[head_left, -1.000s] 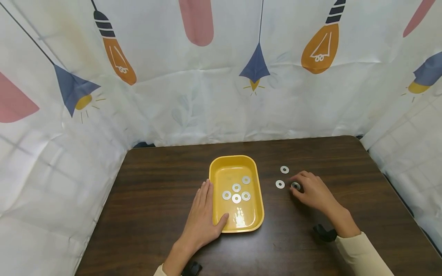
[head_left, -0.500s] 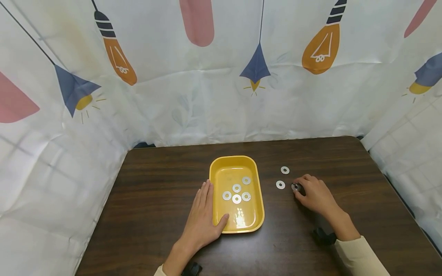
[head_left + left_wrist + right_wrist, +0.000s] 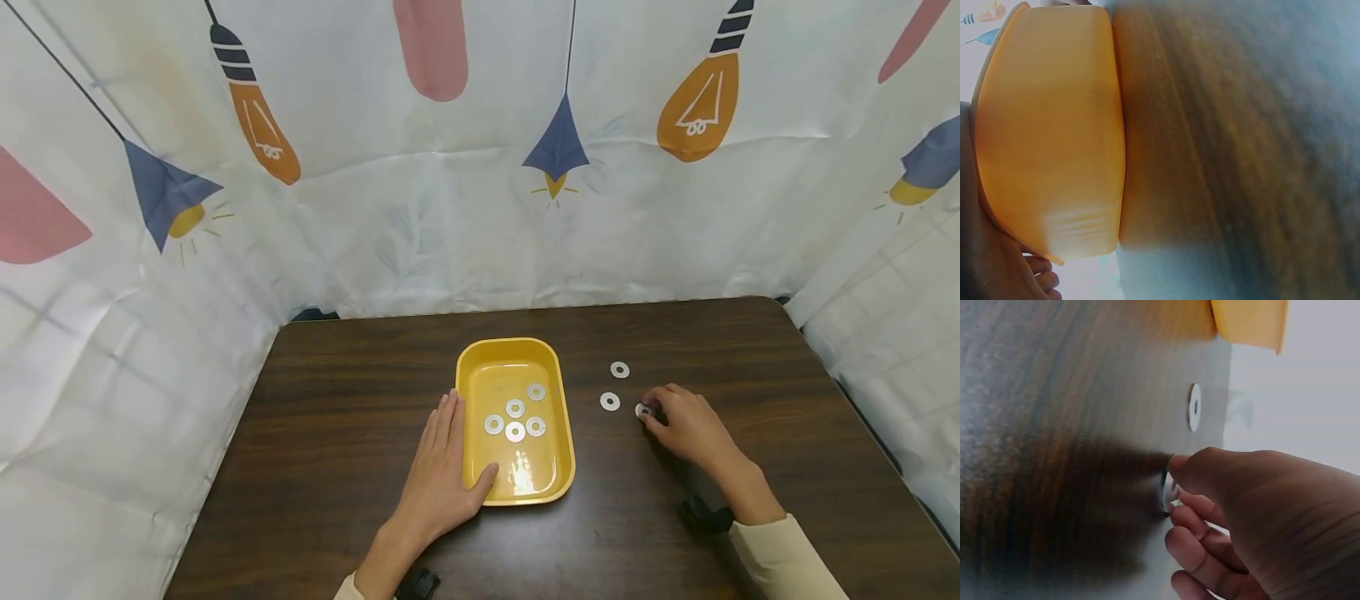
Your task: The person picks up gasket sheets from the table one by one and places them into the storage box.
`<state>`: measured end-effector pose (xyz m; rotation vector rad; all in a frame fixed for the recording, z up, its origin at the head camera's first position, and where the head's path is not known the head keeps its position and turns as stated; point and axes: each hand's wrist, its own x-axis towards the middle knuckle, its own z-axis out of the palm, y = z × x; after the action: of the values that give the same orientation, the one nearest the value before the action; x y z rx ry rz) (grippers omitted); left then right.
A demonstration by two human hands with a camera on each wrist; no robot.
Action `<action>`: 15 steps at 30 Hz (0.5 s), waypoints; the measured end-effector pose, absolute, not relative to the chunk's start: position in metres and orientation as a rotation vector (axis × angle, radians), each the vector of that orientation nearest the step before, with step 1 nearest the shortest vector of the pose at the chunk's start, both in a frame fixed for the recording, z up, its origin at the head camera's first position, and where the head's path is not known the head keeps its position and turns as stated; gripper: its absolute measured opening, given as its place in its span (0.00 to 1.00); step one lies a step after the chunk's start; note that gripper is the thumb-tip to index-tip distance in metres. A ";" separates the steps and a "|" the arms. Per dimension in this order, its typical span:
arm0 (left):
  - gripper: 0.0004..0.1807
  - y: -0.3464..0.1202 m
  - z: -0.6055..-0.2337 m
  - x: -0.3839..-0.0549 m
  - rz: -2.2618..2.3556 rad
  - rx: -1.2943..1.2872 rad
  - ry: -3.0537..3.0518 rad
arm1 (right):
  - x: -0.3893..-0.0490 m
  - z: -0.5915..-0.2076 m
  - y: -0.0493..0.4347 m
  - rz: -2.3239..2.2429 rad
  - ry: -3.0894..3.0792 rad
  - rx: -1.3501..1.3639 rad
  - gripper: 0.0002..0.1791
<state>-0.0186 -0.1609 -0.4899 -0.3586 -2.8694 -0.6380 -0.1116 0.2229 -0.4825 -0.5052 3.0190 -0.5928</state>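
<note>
A yellow tray [image 3: 474, 475] stands on the dark table with several flat metal washers lying in it, such as one washer [image 3: 508, 435] near its middle. My left hand [image 3: 431, 475] rests along the tray's left side, fingers straight and thumb over the near rim; the left wrist view shows the tray wall [image 3: 1054, 125] close up. Right of the tray, my right hand [image 3: 690, 429] pinches another washer [image 3: 1167, 497] between thumb and fingertips, down at the table top. Part of that washer is hidden by the fingers.
Two loose washers lie between the tray and my right hand, a farther washer [image 3: 613, 372] and a nearer washer [image 3: 603, 405]. The wooden table [image 3: 315, 467] ends at the back against a white patterned curtain [image 3: 465, 233].
My right hand has shifted slightly right and toward me, and the washer at its fingertips has moved slightly toward me. The left hand and tray stay put.
</note>
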 end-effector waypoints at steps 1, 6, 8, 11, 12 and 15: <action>0.58 -0.161 -0.490 -0.019 -0.641 -0.357 -2.870 | -0.112 -0.483 0.223 -0.588 3.015 -0.498 0.12; 0.58 -0.162 -0.489 -0.019 -0.645 -0.343 -2.887 | -0.112 -0.483 0.219 -0.556 3.030 -0.526 0.08; 0.58 -0.162 -0.489 -0.019 -0.647 -0.343 -2.900 | -0.112 -0.483 0.217 -0.550 3.047 -0.543 0.07; 0.58 -0.162 -0.489 -0.020 -0.677 -0.344 -2.921 | -0.111 -0.482 0.217 -0.532 3.077 -0.556 0.07; 0.58 -0.162 -0.489 -0.020 -0.684 -0.346 -2.926 | -0.110 -0.481 0.217 -0.525 3.085 -0.552 0.08; 0.58 -0.162 -0.489 -0.020 -0.683 -0.353 -2.919 | -0.108 -0.479 0.219 -0.474 3.100 -0.534 0.11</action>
<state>-0.0197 -0.1625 -0.4890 -0.3527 -2.9193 -0.6830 -0.1078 0.2186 -0.4791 -0.5336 3.1005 -0.4740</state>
